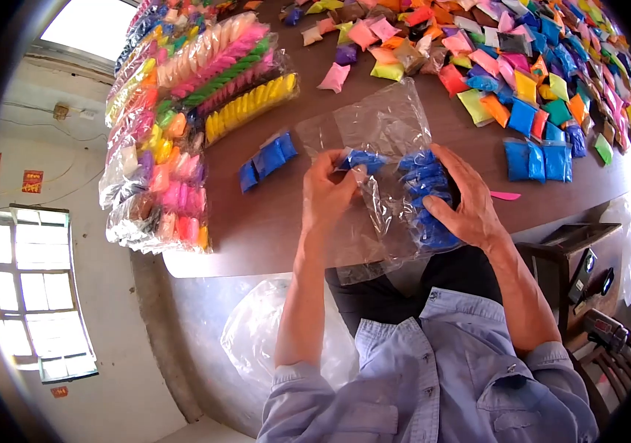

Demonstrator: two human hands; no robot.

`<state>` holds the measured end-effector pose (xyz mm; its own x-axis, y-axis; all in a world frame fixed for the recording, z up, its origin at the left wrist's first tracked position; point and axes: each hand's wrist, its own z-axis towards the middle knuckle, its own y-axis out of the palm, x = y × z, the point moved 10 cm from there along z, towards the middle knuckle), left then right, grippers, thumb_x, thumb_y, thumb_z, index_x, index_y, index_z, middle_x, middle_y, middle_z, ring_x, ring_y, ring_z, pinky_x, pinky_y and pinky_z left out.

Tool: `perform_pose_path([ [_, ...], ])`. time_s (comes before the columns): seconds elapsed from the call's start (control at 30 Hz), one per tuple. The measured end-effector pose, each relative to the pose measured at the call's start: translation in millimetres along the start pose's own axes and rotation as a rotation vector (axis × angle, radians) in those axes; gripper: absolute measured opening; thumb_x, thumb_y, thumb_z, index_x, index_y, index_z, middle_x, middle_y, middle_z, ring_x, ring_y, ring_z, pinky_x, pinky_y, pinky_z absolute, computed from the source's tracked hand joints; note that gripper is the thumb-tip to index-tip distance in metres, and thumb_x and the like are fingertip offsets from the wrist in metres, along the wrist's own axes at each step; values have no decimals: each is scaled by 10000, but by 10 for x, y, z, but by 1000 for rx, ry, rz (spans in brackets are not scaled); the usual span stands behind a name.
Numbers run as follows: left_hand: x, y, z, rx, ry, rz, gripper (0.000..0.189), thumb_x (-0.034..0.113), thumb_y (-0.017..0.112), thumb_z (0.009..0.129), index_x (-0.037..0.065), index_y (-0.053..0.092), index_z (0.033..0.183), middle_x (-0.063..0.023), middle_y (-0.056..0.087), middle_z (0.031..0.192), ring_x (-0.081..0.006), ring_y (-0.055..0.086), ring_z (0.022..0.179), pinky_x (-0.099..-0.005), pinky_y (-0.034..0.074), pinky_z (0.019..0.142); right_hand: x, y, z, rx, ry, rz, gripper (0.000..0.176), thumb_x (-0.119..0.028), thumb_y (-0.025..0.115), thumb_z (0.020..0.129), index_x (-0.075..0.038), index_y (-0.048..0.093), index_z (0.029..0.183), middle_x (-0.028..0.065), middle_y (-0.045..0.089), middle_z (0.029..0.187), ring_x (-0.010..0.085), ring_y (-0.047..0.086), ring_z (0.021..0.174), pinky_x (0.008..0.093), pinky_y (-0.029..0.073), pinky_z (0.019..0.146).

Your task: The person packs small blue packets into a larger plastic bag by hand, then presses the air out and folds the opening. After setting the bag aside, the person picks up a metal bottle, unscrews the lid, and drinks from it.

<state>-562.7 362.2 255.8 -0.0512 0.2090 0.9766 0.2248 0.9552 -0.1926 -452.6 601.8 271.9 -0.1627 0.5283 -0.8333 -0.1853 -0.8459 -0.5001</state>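
Observation:
My left hand (pixel 332 190) pinches a small blue packet (pixel 365 160) between thumb and fingers, over a large clear plastic bag (pixel 384 118). Inside the bag's right part, several blue packets (pixel 425 193) stand stacked in a row reaching down to the table's near edge. Curled around that row from the right is my right hand (pixel 467 201), thumb on top and fingers along the far end. Left of my left hand lies a short row of blue packets (pixel 268 160). More blue packets (pixel 538 160) rest to the right of my right hand.
Bagged rows of coloured packets (pixel 219 63) are piled along the table's left side. A large heap of loose packets (pixel 522 66) covers the far right. A pink strip (pixel 505 196) lies near my right hand. Below the table are a clear plastic sack (pixel 256 325) and a wooden stool (pixel 574 244).

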Motion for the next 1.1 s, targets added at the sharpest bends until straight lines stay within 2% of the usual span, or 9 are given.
perform_pose_path([
  [0.3, -45, 473, 143, -163, 9, -31, 332, 86, 817, 952, 23, 711, 1260, -102, 778, 1065, -160, 739, 918, -311, 600, 820, 14, 12, 8, -8, -7, -12, 844, -282, 805, 839, -48, 504, 1592, 249, 535, 1599, 429, 502, 1489, 505, 385, 1238],
  [0.37, 192, 506, 82, -172, 82, 321, 305, 41, 801, 930, 29, 746, 1231, -126, 794, 1112, -192, 758, 979, -341, 597, 880, 18, 4, 3, -8, -6, -18, 847, -282, 805, 838, -46, 501, 1593, 248, 529, 1604, 430, 498, 1492, 505, 385, 1237],
  [0.4, 163, 507, 82, -174, 80, 319, 305, 41, 801, 930, 29, 746, 1231, -126, 794, 1112, -192, 758, 979, -341, 597, 880, 8, 4, 6, -10, -12, -16, 853, -280, 806, 837, -46, 496, 1596, 248, 523, 1610, 431, 492, 1496, 505, 383, 1239],
  [0.47, 364, 513, 33, -138, 369, 373, 327, 4, 783, 910, 42, 762, 1233, -147, 794, 1158, -243, 769, 1035, -362, 586, 925, -6, 4, 15, -14, -18, -14, 859, -278, 807, 835, -45, 491, 1600, 247, 516, 1615, 432, 486, 1501, 506, 380, 1240],
  [0.57, 384, 540, 25, -107, 431, 330, 309, -84, 697, 908, 14, 763, 1194, -166, 776, 1076, -261, 746, 989, -387, 580, 888, -8, 10, 23, -23, -11, -39, 877, -270, 810, 830, -49, 479, 1611, 245, 503, 1629, 425, 472, 1516, 505, 374, 1247],
  [0.67, 299, 573, 81, -125, 522, 369, 359, -102, 649, 913, 25, 762, 1228, -188, 777, 1096, -296, 757, 1017, -402, 580, 908, -20, 11, 36, -31, -10, -41, 890, -251, 813, 821, -51, 472, 1618, 241, 484, 1648, 417, 461, 1528, 501, 371, 1252],
  [0.87, 287, 666, 87, -135, 574, 384, 408, -115, 631, 899, 42, 761, 1252, -208, 765, 1072, -360, 746, 967, -387, 579, 879, -34, 7, 55, -16, -6, 1, 914, -225, 821, 804, -48, 461, 1625, 232, 456, 1673, 414, 451, 1537, 493, 368, 1259],
  [1.0, 210, 699, 113, -124, 580, 409, 398, -106, 626, 903, 37, 758, 1250, -202, 749, 1035, -348, 720, 899, -387, 570, 840, -44, 4, 53, -19, -14, -33, 917, -229, 824, 801, -57, 463, 1626, 226, 460, 1672, 416, 460, 1530, 494, 371, 1259],
  [1.1, 164, 676, 92, -200, 428, 182, 391, -82, 631, 922, 35, 750, 1276, -194, 742, 1033, -329, 710, 879, -383, 567, 826, -40, 19, 52, -19, -15, -46, 913, -233, 823, 802, -62, 468, 1625, 224, 466, 1669, 418, 466, 1525, 494, 376, 1256],
])
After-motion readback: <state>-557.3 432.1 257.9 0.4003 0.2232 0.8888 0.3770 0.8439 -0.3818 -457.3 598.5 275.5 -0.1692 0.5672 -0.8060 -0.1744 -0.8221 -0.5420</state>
